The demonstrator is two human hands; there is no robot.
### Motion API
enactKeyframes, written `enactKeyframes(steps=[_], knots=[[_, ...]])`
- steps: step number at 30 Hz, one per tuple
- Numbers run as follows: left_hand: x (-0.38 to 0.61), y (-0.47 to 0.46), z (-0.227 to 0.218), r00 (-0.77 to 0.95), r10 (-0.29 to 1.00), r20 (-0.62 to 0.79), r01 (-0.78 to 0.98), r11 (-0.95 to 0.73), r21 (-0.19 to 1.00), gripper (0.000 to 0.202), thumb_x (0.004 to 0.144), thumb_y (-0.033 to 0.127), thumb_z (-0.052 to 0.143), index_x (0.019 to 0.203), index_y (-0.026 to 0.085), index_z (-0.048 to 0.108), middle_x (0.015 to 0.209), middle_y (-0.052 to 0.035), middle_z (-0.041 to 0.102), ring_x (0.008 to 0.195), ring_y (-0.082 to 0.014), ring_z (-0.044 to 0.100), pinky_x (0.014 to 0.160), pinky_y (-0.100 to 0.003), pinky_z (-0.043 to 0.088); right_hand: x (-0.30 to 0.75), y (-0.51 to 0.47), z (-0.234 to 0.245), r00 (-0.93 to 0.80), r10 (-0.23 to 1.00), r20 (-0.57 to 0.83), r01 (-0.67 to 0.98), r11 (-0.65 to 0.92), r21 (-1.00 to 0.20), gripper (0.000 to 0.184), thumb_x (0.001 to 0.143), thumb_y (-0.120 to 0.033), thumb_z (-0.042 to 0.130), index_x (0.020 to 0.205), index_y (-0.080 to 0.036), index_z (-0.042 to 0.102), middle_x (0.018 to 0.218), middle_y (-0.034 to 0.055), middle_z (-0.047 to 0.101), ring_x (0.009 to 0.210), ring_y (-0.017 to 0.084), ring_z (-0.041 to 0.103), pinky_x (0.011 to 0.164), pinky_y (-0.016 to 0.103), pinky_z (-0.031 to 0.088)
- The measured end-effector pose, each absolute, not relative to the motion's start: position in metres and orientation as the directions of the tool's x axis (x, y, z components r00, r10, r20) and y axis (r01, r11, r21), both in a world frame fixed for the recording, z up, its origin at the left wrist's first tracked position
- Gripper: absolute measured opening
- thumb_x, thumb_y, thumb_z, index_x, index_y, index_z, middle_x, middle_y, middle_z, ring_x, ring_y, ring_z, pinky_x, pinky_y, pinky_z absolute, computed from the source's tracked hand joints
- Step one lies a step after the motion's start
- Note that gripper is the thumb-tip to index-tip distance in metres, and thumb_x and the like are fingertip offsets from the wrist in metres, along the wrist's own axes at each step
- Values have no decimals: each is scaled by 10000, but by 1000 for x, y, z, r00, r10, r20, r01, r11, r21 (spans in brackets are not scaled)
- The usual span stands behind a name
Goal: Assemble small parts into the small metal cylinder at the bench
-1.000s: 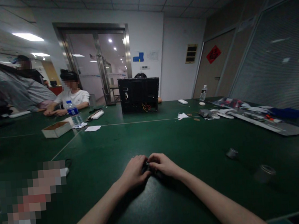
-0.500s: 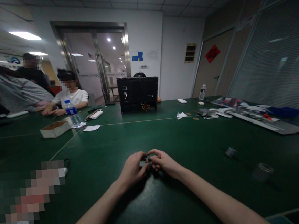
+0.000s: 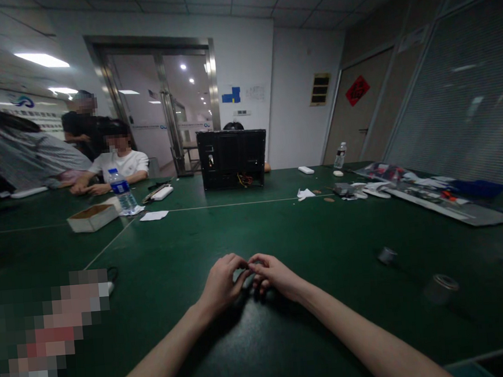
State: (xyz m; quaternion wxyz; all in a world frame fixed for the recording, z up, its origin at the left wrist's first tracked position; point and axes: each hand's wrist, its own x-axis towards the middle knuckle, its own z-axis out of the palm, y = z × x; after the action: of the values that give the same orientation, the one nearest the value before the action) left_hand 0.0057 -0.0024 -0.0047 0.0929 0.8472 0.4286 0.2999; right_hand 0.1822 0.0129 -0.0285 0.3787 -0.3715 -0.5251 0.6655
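My left hand [image 3: 222,284] and my right hand [image 3: 273,275] rest together on the green table [image 3: 281,232], close in front of me. Their fingertips meet in a pinch over a small pale object [image 3: 246,278] that lies between them; it is too small and too covered to name. Both sets of fingers are curled in, with the knuckles raised off the table.
A black computer case [image 3: 233,158] stands at the table's middle back. Two small metal cylinders [image 3: 387,255] [image 3: 441,287] lie to my right, scattered parts and papers [image 3: 408,190] beyond them. A cardboard box [image 3: 92,217] and water bottle [image 3: 122,190] sit at left, near seated people [image 3: 119,161].
My hands have gone from clasped tightly over a dark shape to a looser fingertip pinch with a pale piece showing between them. A standing person at left has moved right.
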Motion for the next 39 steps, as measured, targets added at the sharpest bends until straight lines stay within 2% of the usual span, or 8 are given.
enactKeyframes(steps=[8, 11, 24, 30, 39], knots=[[5, -2, -6, 456, 774, 439, 667, -624, 407, 77, 856, 229, 512, 851, 193, 580, 885, -46, 621, 822, -185, 556, 740, -295, 428, 184, 13, -29, -477, 876, -73, -101, -137, -985, 393, 655, -451, 739, 810, -134, 564, 704, -13, 568, 550, 90, 565, 464, 191, 460], [6, -2, -5, 462, 769, 441, 664, -630, 403, 74, 855, 225, 518, 851, 194, 584, 883, -43, 622, 824, -184, 556, 742, -295, 429, 184, 12, -28, -483, 872, -76, -104, -143, -984, 374, 663, -431, 735, 820, -134, 571, 667, -26, 546, 541, 89, 560, 468, 192, 456], [6, -3, -4, 456, 768, 450, 652, -632, 419, 60, 844, 213, 529, 843, 193, 585, 894, -47, 618, 835, -185, 545, 747, -304, 430, 184, 9, -21, -510, 856, -88, -87, -153, -984, 382, 686, -459, 712, 866, -148, 583, 725, -19, 552, 563, 69, 536, 483, 173, 439], [6, -3, -4, 461, 764, 451, 669, -633, 389, 95, 843, 259, 538, 791, 187, 572, 861, -43, 608, 798, -179, 538, 720, -293, 422, 186, 9, -22, -531, 841, -104, -54, -157, -986, 412, 693, -502, 692, 855, -132, 612, 659, -22, 557, 523, 70, 527, 504, 191, 440], [5, -4, -3, 488, 750, 447, 679, -648, 346, 51, 820, 238, 555, 796, 193, 557, 843, -32, 596, 785, -179, 531, 704, -279, 399, 186, 6, -17, -549, 831, -92, -30, -129, -991, 377, 687, -463, 709, 834, -121, 643, 654, -14, 570, 529, 69, 527, 505, 188, 428]])
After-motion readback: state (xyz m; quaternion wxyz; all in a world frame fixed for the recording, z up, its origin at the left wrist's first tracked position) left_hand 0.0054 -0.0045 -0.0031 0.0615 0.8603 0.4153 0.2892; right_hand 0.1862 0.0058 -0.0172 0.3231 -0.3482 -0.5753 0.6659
